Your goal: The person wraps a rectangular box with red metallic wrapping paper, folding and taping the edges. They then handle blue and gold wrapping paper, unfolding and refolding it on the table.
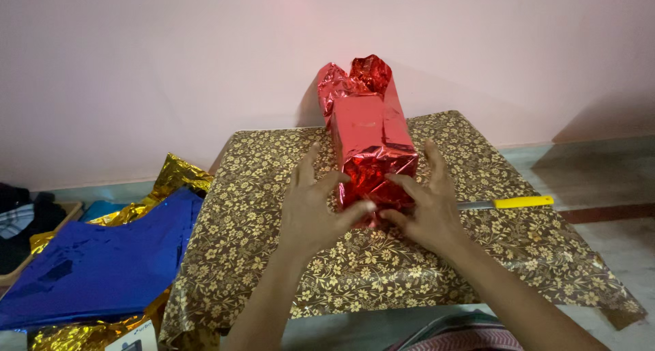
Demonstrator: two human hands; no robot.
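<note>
2 bare hands meet at the near end of a box wrapped in shiny red foil (372, 143), which lies lengthwise on a low table covered with a brown cloth printed with gold flowers (273, 187).

Far left, on the floor, a shallow tray (41, 245) holds dark folded clothes. Next to it lie crumpled gold foil sheets (179, 176) with a blue foil sheet (102, 262) spread on top; this pile reaches right up to the table's left edge.

The left hand (315, 211) rests on the cloth against the box's near left corner, fingers spread and loose, thumb pressing the folded foil flap at the end face. It is not clenched; it pins the wrapping rather than gripping it. The right hand (423, 204) mirrors it on the near right corner, fingers open, fingertips pushing the flap inward against the same end face. The 2 thumbs nearly touch under the box's end.

The far end of the box has loose, unfolded foil sticking up, near the pink wall behind the table.

Just right of the right hand, a knife with a yellow handle (508, 203) lies flat on the cloth, blade pointing toward the hand.

Bare cloth lies open on both sides of the box. The cloth overhangs the front and right edges, and pale floor runs beyond the table on the right. A striped fabric (450, 334) shows at the bottom edge.
</note>
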